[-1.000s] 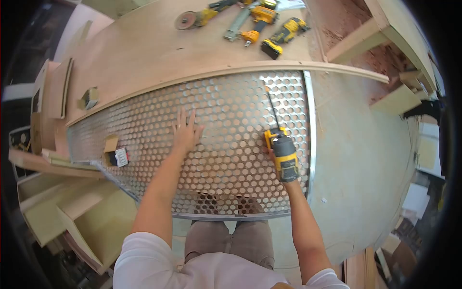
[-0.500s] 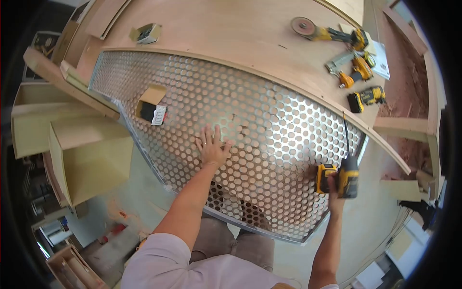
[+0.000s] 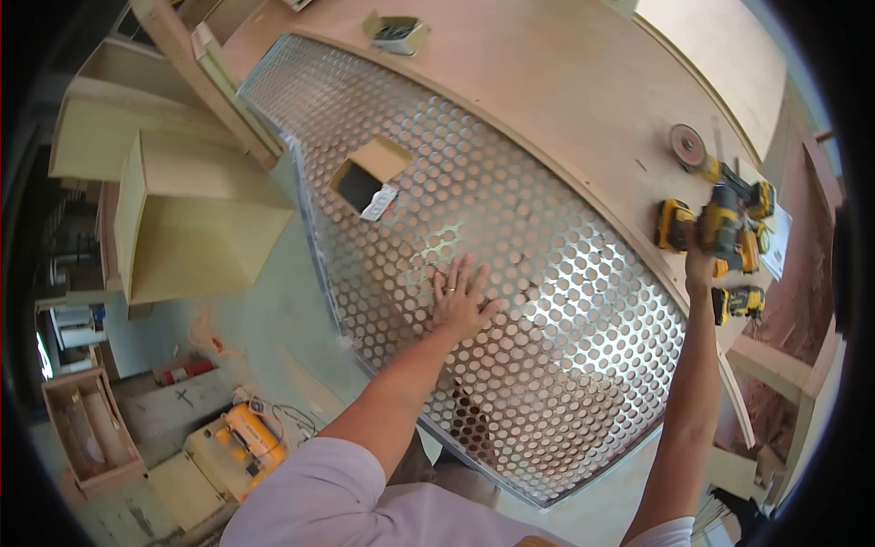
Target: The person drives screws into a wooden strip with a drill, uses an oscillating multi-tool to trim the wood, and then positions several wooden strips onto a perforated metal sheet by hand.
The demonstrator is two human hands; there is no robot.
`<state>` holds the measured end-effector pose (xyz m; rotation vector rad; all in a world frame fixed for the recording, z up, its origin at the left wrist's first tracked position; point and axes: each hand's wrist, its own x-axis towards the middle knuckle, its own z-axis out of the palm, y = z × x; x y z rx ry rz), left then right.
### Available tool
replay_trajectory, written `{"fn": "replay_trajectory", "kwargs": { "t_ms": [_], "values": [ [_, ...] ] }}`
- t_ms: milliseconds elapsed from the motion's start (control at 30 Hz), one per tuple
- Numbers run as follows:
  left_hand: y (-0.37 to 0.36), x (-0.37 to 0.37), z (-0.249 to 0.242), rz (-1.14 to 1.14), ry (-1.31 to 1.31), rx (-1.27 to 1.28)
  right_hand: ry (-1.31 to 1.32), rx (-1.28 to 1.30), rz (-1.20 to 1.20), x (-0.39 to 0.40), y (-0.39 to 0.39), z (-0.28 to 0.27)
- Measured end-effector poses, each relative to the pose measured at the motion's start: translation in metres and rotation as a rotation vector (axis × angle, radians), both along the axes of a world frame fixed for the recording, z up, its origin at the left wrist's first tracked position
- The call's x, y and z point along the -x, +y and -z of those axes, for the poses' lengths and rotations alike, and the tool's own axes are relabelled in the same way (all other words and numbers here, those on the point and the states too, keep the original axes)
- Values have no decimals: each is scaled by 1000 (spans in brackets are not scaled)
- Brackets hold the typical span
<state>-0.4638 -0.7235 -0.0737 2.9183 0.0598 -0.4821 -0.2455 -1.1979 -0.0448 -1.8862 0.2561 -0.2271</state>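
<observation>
A perforated metal sheet [image 3: 437, 173] with round holes lies on the wooden worktop. My left hand [image 3: 462, 305] rests on it with the fingers spread and a ring on one finger. My right hand [image 3: 700, 264] grips a yellow and black cordless drill [image 3: 720, 221] over the worktop, right of the sheet's edge. An angle grinder [image 3: 693, 150] and other yellow tools lie close around and partly behind the drill. An open cardboard box [image 3: 366, 178] with dark contents sits on the sheet, to the upper left of my left hand.
Another small open box [image 3: 396, 35] stands on the worktop [image 3: 565, 73]. A wooden strip [image 3: 547, 164] runs along the sheet's far edge. Pale wooden boxes [image 3: 205, 228] stand at the left. A yellow machine [image 3: 251, 438] is at the lower left. Timber framing [image 3: 770, 365] stands at the right.
My right hand has lifted the drill away from the sheet's right corner, up toward the other tools. The view has turned and shifted; my left hand remains spread on the sheet.
</observation>
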Motion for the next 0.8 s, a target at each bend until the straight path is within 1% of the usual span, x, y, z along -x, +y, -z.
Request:
{"fn": "replay_trajectory", "kwargs": {
  "t_ms": [33,133,233,267,300,333,367,400,433,467,500,533,600,633,667,700,767,800],
  "values": [
    [2,0,1,-5,-17,3,-26,-25,83,-6,4,1],
    [4,4,4,14,-57,12,116,-32,52,-13,-11,2],
    [3,4,6,-5,-84,55,42,122,-15,4,-9,-1],
    [3,3,4,-4,-73,68,145,53,10,14,-19,24],
    [4,4,4,-8,-67,60,193,251,112,44,1,13],
    [4,4,3,-6,-62,54,-33,581,83,80,18,18],
    [3,3,4,-1,-58,50,97,770,98,125,37,15],
    [3,4,5,1,-66,60,23,826,19,175,55,18],
    [2,4,5,4,-77,61,106,912,46,236,78,34],
    [2,4,5,8,-87,60,134,805,-41,288,111,13],
    [2,5,5,13,-97,61,146,927,-57,351,139,11],
    [3,6,7,22,-105,68,193,811,-165,403,170,-16],
    [4,8,11,37,-128,4,241,484,-220,508,227,-42],
    [1,8,12,57,-145,-15,265,269,-286,551,256,-60],
    [0,8,12,54,-113,-23,475,132,-449,569,281,-106],
    [0,8,9,59,-82,-30,471,59,-494,592,313,-137],
    [5,9,1,81,-72,36,693,-380,-714,616,358,-183],
    [11,9,-8,123,-29,129,739,-550,-842,620,380,-198]
  ]
}}
